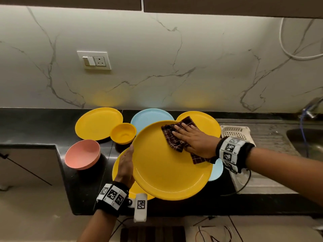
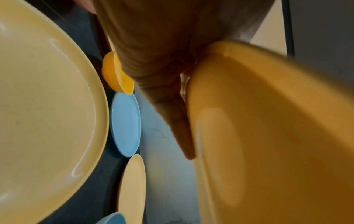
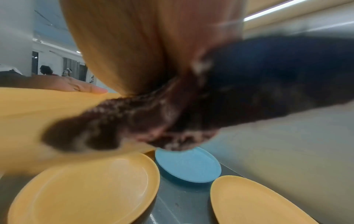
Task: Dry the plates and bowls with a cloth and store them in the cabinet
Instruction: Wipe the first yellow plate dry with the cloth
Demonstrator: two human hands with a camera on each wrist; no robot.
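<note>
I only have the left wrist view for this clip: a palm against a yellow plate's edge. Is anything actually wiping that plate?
Observer: Yes. The right hand presses a dark checked cloth flat on the lifted yellow plate, fingers straight.
Reviewer: Is the plate off the counter?
Observer: The left hand holds it tilted above another yellow plate.
Reviewer: Any bowls besides the small yellow one?
Observer: A pink bowl sits near the counter's left front edge.
</note>
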